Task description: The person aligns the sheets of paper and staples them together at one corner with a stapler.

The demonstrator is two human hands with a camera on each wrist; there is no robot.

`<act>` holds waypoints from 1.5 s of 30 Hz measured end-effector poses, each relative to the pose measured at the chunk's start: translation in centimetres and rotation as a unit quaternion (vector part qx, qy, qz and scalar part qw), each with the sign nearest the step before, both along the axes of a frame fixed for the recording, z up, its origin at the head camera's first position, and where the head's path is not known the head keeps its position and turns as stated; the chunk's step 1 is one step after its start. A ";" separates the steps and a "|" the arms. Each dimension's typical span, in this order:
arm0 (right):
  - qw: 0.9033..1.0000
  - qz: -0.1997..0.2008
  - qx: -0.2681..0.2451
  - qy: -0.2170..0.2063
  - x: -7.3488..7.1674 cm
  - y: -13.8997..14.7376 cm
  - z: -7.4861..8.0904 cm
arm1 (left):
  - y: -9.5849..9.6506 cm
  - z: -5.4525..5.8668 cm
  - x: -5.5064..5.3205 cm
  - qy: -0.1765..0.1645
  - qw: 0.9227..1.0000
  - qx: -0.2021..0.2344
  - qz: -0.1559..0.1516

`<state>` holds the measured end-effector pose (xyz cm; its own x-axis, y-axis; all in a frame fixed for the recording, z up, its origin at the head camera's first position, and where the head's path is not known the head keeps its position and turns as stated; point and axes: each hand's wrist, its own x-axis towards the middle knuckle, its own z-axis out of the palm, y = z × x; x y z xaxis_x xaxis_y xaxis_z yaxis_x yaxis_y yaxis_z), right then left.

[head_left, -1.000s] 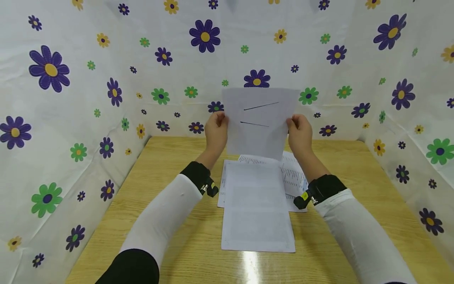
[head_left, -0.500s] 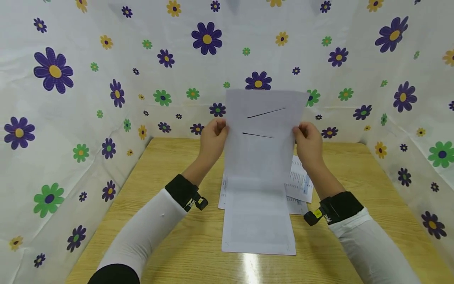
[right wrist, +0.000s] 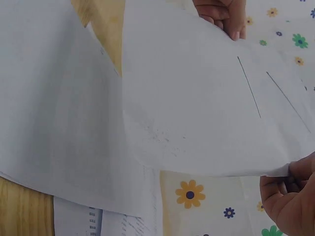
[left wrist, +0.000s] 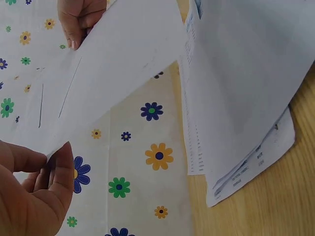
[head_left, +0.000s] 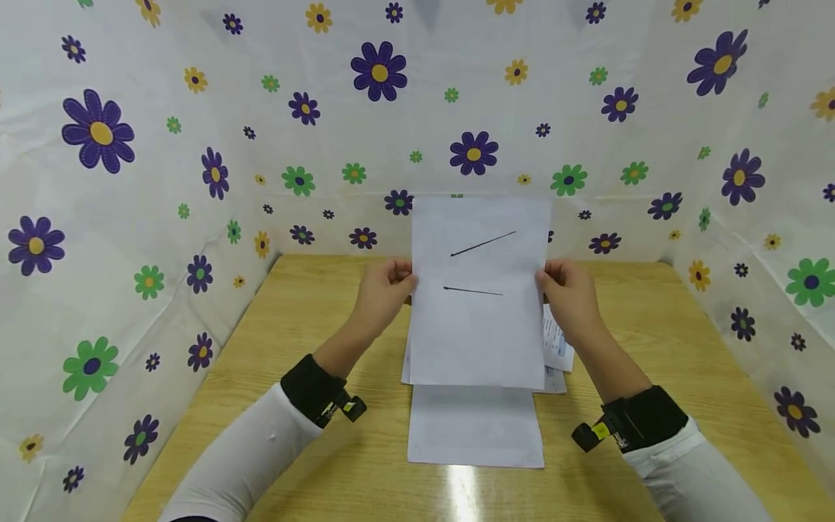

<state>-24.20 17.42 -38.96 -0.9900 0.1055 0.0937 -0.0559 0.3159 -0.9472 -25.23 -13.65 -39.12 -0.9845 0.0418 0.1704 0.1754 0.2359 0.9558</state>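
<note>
We see a white flowered backdrop [head_left: 417, 119] at twelve o'clock, with side panels at nine [head_left: 150, 232] and three. Purple, yellow and green flowers dot the covering (we notice a big purple bloom [head_left: 101, 132] near ten), and creases slant across the panel at nine. Beneath it, our pale wood-grained table [head_left: 293, 304] spreads toward six o'clock, where we catch a bright streak of reflected light [head_left: 463, 493].

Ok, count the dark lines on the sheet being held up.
2. On the held sheet, in the head view, the upper line slants up to the right; the lower line runs nearly level beneath it. Any on the back would be hidden.
</note>
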 end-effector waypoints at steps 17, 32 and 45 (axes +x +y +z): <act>0.987 0.051 0.046 -0.142 2.4 0.0 -4.7 | -0.7 -5.4 2.4 -0.145 0.988 -0.038 -0.025; 0.981 0.075 0.078 -0.163 2.8 -0.2 -7.1 | -0.8 -8.3 3.0 -0.182 0.980 -0.071 -0.032; 0.974 0.076 0.104 -0.184 2.6 -0.1 -8.6 | -0.6 -9.6 2.9 -0.194 0.971 -0.131 -0.045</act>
